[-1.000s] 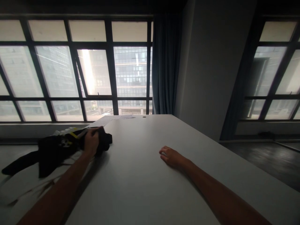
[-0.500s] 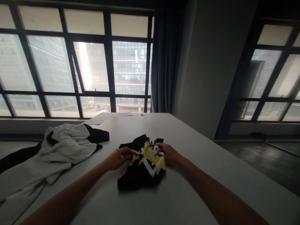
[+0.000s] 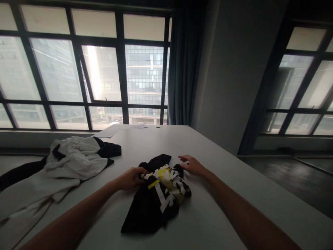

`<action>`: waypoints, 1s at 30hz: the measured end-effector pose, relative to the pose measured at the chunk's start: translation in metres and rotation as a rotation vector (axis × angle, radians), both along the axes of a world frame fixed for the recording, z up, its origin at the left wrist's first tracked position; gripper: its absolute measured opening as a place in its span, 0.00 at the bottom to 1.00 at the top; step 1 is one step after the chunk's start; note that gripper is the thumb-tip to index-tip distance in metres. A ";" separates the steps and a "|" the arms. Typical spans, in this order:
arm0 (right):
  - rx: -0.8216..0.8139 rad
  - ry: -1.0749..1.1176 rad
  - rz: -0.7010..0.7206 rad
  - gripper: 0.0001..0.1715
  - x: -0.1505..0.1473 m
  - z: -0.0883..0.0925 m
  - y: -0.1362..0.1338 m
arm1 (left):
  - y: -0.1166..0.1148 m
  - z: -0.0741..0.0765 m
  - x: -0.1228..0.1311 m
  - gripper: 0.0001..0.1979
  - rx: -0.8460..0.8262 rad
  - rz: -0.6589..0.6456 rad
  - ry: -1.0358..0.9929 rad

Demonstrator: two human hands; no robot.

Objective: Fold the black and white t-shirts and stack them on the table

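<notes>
I had the black shirt (image 3: 153,201) with the yellow and white print in hand, lying bunched on the table (image 3: 234,208) to the right of the pile (image 3: 75,161) of white and black clothes and well apart from it. My left hand (image 3: 131,178) was at the shirt's edge on the side toward the pile, fingers curled and pinching a fold of cloth by the print. My right hand (image 3: 192,165) lay on the side away from the pile, fingers spread and loose, holding nothing. I could not tell whether it touched the cloth or only rested just beside it. The shirt's dark lower part trailed toward me, crumpled, with the print rucked on top. Some papers (image 3: 114,131) lay beyond the pile, near the window. I judged this to be the point of getting hold of the shirt with only one hand gripping. Any further move would call for my right hand to close on the far edge, so the cloth could be pulled taut between both.
</notes>
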State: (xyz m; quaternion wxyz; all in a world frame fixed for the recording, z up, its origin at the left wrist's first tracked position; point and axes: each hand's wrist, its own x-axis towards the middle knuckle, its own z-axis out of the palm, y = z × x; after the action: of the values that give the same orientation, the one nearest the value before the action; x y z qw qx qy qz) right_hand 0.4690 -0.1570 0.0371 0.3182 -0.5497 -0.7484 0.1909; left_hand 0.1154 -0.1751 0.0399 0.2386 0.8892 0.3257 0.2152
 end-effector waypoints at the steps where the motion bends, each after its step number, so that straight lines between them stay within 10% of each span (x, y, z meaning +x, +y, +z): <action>1: 0.007 -0.045 0.032 0.31 -0.001 -0.004 0.001 | -0.004 0.003 0.002 0.18 -0.034 -0.041 -0.004; 8: 0.034 -0.137 0.396 0.35 -0.030 -0.011 -0.007 | -0.006 0.004 0.002 0.11 0.049 -0.084 0.048; 16: -0.035 -0.494 -0.016 0.11 -0.010 0.018 -0.011 | 0.023 -0.002 -0.031 0.19 0.221 0.725 0.187; 25: 0.002 -0.505 -0.865 0.15 0.097 0.024 -0.002 | 0.002 -0.003 -0.014 0.28 -0.034 0.160 0.343; 27: 0.050 -0.457 -0.859 0.16 0.106 0.025 -0.003 | -0.001 -0.003 -0.016 0.38 -0.089 0.063 0.372; 30: 0.078 -0.277 -0.484 0.19 0.086 0.023 -0.004 | -0.008 0.003 -0.015 0.43 -0.109 0.023 0.352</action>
State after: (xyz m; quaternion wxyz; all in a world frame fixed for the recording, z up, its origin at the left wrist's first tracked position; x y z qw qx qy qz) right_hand 0.5547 -0.1614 0.0599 0.2702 -0.7207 -0.6384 0.0035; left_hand 0.1000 -0.1834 0.0426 0.2232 0.8951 0.3838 0.0412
